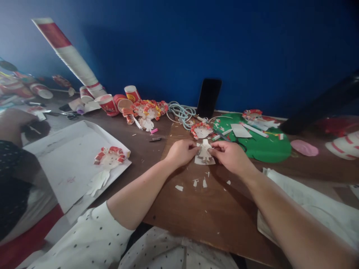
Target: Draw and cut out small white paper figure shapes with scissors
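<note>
Between my two hands is a small white paper cutout (205, 152) shaped like a figure, lying over another pale paper piece on the brown board. My left hand (183, 152) pinches its left edge with thumb and forefinger. From the other side, my right hand (227, 154) holds its right edge in the same way. Just behind them lies a paper head with a red-and-white curled rim (202, 130). Scissors (240, 145) are partly hidden behind my right hand. Small white paper scraps (204, 182) are scattered on the board (190, 213) nearer to me.
A white box lid (67, 175) with a paper figure stands at left, beside another person's arm (11, 127). Red paper cups (107, 104), a coiled cable (181, 112) and a phone (209, 98) line the blue wall. A green sheet (269, 149) with markers lies right.
</note>
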Tool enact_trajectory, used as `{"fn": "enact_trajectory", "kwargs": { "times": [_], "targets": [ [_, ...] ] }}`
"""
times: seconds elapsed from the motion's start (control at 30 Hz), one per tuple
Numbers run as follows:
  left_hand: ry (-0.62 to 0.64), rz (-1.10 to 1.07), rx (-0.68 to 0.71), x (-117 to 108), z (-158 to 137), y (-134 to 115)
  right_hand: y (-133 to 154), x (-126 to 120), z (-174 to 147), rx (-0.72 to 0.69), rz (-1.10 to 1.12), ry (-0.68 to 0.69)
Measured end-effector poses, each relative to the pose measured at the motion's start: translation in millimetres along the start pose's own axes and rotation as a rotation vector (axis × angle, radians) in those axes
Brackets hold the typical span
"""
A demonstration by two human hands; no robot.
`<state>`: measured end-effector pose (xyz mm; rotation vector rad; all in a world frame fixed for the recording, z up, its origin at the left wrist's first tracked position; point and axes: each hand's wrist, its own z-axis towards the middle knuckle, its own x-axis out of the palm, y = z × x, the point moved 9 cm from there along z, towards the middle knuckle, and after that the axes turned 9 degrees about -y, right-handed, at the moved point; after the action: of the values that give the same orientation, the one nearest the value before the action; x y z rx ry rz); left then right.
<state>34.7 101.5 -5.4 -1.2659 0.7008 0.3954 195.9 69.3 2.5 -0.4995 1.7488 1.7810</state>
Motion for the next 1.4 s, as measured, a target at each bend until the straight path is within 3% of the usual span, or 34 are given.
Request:
{"fn": "enact_trajectory", "kwargs": {
  "times": [0.33,0.83,1.4],
  "targets": [
    [-0.003,0.010,-0.064,4,0,4,6,-3,-1,-0.085,-0.194,-0.053],
    [0.018,0.140,-0.073,4,0,4,6,2,-8,-0.079,-0.458,-0.083],
    [0.024,0.271,-0.035,6,0,2,12,5,-13,-0.090,-0.554,-0.093]
  ]
}}
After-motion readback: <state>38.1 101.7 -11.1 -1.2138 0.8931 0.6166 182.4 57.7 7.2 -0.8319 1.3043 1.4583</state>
